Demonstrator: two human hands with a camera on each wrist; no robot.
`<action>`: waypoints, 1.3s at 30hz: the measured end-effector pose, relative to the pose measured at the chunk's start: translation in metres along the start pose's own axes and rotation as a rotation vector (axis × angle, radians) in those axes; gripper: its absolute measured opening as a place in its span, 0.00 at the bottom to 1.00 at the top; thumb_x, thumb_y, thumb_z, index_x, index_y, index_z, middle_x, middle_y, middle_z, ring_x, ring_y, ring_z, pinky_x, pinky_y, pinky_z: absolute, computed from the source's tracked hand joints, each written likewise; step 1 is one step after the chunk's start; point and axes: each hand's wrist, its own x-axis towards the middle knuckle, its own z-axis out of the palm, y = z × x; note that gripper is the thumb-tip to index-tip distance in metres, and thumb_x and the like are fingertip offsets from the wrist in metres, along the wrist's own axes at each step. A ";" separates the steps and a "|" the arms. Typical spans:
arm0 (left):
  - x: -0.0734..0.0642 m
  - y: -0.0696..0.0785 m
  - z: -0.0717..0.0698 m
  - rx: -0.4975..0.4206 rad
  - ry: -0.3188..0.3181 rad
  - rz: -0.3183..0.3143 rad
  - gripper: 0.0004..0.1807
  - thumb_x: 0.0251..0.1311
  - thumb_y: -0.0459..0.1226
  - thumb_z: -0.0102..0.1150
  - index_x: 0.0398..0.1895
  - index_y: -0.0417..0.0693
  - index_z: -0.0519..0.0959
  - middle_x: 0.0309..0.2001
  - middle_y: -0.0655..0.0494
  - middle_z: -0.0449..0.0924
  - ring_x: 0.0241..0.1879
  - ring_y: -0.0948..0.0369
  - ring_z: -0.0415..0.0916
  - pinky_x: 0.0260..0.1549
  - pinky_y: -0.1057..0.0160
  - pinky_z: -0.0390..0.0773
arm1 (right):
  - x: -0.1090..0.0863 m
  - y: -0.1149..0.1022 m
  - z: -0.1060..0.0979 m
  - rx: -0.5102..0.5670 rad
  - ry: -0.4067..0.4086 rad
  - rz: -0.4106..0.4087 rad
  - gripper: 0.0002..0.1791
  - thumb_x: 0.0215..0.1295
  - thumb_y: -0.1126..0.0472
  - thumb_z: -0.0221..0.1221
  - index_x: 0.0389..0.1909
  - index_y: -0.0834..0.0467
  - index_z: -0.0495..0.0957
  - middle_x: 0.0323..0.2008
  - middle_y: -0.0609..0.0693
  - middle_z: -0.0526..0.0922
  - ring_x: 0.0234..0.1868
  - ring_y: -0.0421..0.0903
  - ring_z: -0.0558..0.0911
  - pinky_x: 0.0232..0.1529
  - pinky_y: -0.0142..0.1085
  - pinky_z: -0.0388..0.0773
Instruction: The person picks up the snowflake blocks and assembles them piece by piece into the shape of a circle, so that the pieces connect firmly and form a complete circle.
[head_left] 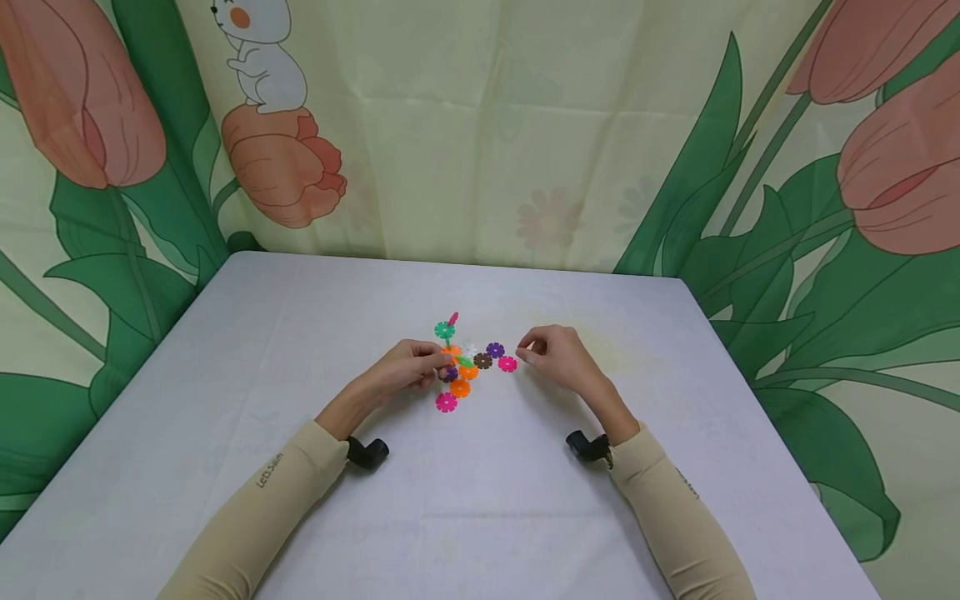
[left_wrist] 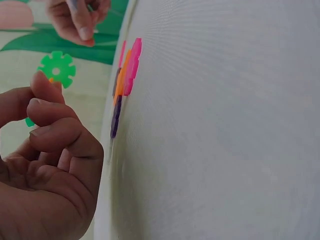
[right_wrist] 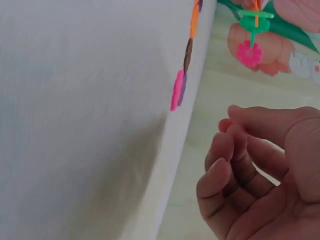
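My left hand (head_left: 408,364) pinches a small build of slotted snowflake discs between thumb and fingertips, raised above the table. Its turquoise-green disc (head_left: 445,330) stands out at the far end with a pink disc (right_wrist: 250,53) joined edge-on. An orange disc of the same build sits at the fingertips, and a green disc (left_wrist: 56,60) shows past them in the left wrist view. My right hand (head_left: 558,357) hovers just right of the loose discs, fingers loosely curled, with nothing visible in them. Closest to it are a pink disc (head_left: 507,364) and a purple disc (head_left: 495,350).
On the white-covered table (head_left: 495,508) lie more loose discs: a brown disc (head_left: 483,361), a white disc (head_left: 469,347), orange ones (head_left: 460,389) and a pink one (head_left: 446,402) nearer me. A curtain (head_left: 480,167) printed with tulips hangs behind the table's far edge.
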 end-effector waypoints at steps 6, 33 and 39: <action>0.000 0.000 0.000 0.001 0.000 -0.007 0.16 0.76 0.42 0.59 0.49 0.36 0.83 0.31 0.54 0.80 0.24 0.63 0.65 0.25 0.69 0.64 | 0.004 0.008 0.007 -0.038 -0.065 0.059 0.13 0.70 0.57 0.67 0.50 0.59 0.87 0.33 0.54 0.86 0.33 0.46 0.78 0.35 0.34 0.73; 0.001 -0.001 0.002 0.013 -0.002 -0.001 0.17 0.76 0.43 0.60 0.47 0.36 0.82 0.30 0.54 0.78 0.24 0.62 0.65 0.24 0.69 0.63 | 0.003 0.010 0.023 0.089 -0.048 0.112 0.13 0.65 0.61 0.72 0.47 0.62 0.84 0.33 0.52 0.79 0.35 0.46 0.75 0.36 0.34 0.72; 0.000 0.001 0.002 0.013 0.004 -0.007 0.16 0.76 0.43 0.59 0.48 0.35 0.82 0.31 0.54 0.79 0.24 0.62 0.65 0.24 0.69 0.65 | 0.004 0.010 0.021 0.110 -0.051 0.128 0.07 0.69 0.63 0.68 0.43 0.62 0.84 0.32 0.52 0.78 0.35 0.46 0.75 0.35 0.34 0.72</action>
